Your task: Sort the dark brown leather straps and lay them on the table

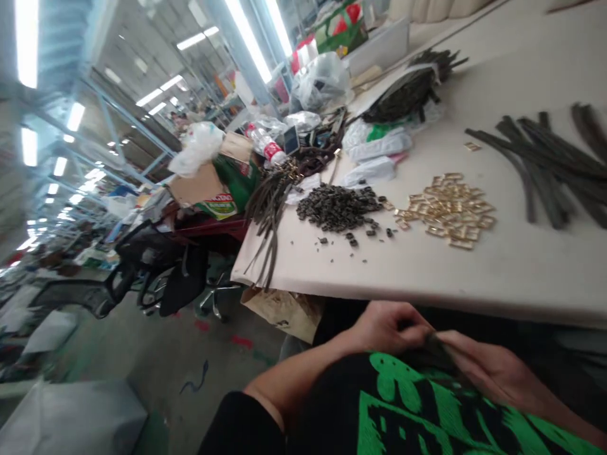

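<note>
Pale surface [341,272] carries heaped gold buckles [448,212] and loose dark strips [550,161]. Dark strap piece [432,354] is just off the near edge, against the shirt [332,404]. Left hand [389,327] and right hand [488,365] both look pinched on it, detail's blurry. Tip: grip close, hold it flat, work over the surface instead.

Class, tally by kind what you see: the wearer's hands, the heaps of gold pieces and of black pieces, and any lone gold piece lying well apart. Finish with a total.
Hands: 2 (left hand, right hand)
Gold heap: 1
Black heap: 1
Lone gold piece: 1
Total: 5
</note>
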Demonstrator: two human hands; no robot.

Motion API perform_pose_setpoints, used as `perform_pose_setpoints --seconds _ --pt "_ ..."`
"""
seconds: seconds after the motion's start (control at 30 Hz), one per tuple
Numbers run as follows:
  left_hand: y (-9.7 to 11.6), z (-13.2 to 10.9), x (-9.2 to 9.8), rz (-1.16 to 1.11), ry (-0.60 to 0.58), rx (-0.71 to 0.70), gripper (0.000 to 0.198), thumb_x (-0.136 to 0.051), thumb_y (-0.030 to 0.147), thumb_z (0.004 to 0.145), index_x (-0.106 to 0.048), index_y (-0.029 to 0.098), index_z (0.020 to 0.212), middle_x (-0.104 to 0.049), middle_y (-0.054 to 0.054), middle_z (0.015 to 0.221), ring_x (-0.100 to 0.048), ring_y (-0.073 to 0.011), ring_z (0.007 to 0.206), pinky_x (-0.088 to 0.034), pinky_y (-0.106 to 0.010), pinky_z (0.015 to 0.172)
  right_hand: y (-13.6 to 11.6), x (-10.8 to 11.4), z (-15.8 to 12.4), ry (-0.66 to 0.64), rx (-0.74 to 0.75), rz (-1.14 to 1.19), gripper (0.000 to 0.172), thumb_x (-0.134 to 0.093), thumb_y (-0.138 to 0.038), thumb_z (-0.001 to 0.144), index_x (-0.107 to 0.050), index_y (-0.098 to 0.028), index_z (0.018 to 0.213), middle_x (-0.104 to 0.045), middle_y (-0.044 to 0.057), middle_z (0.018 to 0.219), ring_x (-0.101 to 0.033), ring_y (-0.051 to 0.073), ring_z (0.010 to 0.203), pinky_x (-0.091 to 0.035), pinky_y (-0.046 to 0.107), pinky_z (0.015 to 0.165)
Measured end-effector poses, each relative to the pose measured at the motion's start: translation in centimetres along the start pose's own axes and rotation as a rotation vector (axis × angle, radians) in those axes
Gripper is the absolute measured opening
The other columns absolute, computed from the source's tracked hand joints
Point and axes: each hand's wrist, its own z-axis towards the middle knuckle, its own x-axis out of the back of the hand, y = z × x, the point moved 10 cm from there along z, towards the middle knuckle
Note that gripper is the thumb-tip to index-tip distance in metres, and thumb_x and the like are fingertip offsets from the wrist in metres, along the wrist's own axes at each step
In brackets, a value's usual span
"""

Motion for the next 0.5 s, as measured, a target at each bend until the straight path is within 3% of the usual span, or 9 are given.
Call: perform_pose_setpoints --seconds 0.17,0.3,0.37,0.47,0.5 --pt "1.5 -0.2 1.6 0.000 0.171 -0.144 0.010 -0.059 0.020 0.079 -0.066 0.016 0.072 -0.067 -0.001 0.068 -0.057 -0.0110 0.062 -0.047 -0.022 0.062 -2.6 0.1 0.7 -0.084 0.016 0.033 0.036 -0.043 -0.044 0.094 -0.069 -0.019 0.096 -0.060 0.002 0.068 -0.054 0.016 0.057 -0.041 0.026 0.051" --pt "-0.2 -0.7 4.6 -0.126 0.292 -0.045 0.020 -0.054 0.031 0.087 -0.062 0.016 0.074 -0.067 -0.001 0.068 -0.059 -0.0125 0.064 -0.048 -0.024 0.065 -3.3 1.0 0.7 -0.059 0.048 0.157 0.035 -0.040 -0.042 0.097 -0.065 -0.017 0.101 -0.056 -0.001 0.068 -0.047 0.012 0.055 -0.038 0.023 0.052" --pt "-1.0 -0.9 4.4 -0.099 0.198 0.011 0.026 -0.054 0.036 0.089 -0.063 0.016 0.074 -0.067 -0.002 0.069 -0.060 -0.0137 0.066 -0.049 -0.025 0.067 -3.4 1.9 0.6 0.022 0.050 0.199 0.034 -0.043 -0.043 0.097 -0.064 -0.017 0.099 -0.057 -0.001 0.070 -0.048 0.012 0.057 -0.038 0.023 0.054" --pt "-0.7 -0.9 1.5 -0.024 -0.082 -0.039 0.022 -0.065 0.035 0.083 -0.068 0.016 0.093 -0.071 -0.005 0.087 -0.065 -0.0182 0.079 -0.051 -0.030 0.076 -3.1 3.0 0.8 0.129 0.017 0.258 0.034 -0.047 -0.047 0.096 -0.064 -0.017 0.097 -0.058 0.001 0.073 -0.049 0.013 0.060 -0.039 0.023 0.055" --pt "-0.2 -0.8 0.3 -0.017 -0.162 -0.096 0.030 -0.069 0.034 0.080 -0.067 0.016 0.105 -0.072 -0.007 0.099 -0.066 -0.0209 0.090 -0.051 -0.033 0.084 -3.1 3.2 1.0 0.156 0.000 0.293 0.035 -0.047 -0.048 0.096 -0.064 -0.017 0.098 -0.057 0.000 0.071 -0.048 0.012 0.058 -0.039 0.023 0.053"
